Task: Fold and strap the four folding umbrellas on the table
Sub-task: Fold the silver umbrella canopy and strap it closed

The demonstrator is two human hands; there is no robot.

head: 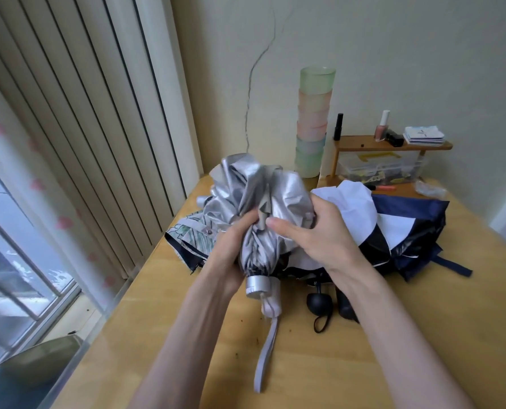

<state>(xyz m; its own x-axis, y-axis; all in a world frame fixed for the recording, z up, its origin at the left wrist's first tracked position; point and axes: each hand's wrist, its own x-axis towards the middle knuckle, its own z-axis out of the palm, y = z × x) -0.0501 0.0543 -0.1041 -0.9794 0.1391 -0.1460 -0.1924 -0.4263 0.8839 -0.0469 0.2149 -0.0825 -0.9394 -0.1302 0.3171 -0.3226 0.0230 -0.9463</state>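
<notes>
Nearest me, a pale strap dangles flat and limp from the handle of the silver umbrella, its end trailing on the tabletop. The umbrella is held up just above the wood, handle towards the person. The left hand has its fingers wrapped round the gathered cloth just above the handle. The right hand clutches the puffed folds higher up, thumb laid across them.

The cloth is slick, crinkly and foil-bright, and it billows in loose lobes rather than neat pleats. I'd judge that to be the trouble: slippery fabric could spring out of the right hand's grip. Rolled as bunched as this, it would make a fat bundle that is hard to fasten. A thin rib could also be bent if squeezed crookedly.

The dangling strap could snag the black knob handle lying right beside it. Behind, the navy and white umbrella and a floral umbrella sprawl unfolded, touching the silver one. Tugging could drag them along, or knock the stack of pastel cups.
</notes>
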